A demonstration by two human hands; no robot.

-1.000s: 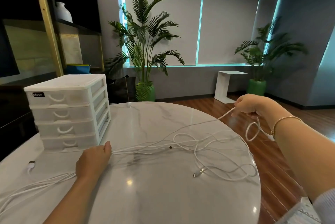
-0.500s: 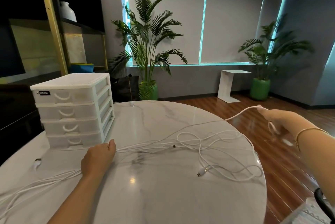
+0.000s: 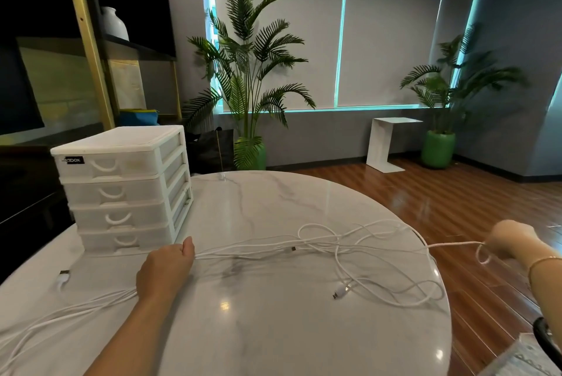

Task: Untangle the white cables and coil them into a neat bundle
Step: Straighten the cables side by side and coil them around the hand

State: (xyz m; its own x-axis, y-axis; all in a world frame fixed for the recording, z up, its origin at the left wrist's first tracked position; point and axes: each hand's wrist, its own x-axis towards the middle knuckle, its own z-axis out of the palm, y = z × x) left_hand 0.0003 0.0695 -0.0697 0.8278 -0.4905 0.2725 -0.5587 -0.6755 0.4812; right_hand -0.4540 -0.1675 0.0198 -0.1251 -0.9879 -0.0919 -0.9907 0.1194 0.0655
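Note:
Several white cables [image 3: 340, 249] lie tangled across the round marble table [image 3: 273, 330]. My left hand [image 3: 165, 269] grips a bunch of strands at the table's middle left; they trail on to the lower left edge. Off the table's right edge, my right hand [image 3: 511, 240] holds one strand pulled taut, with a small loop hanging below the fingers. One plug [image 3: 340, 292] lies loose among the loops, and another plug [image 3: 64, 274] rests at the far left.
A white plastic drawer unit [image 3: 121, 190] stands on the table's back left, just behind my left hand. Wooden floor, potted palms [image 3: 246, 86] and a small white side table [image 3: 386, 144] lie beyond the table.
My right hand has swung outward to the right and down, off the table's edge, drawing its strand tight out of the tangle. My left hand has stayed put on the bunch.

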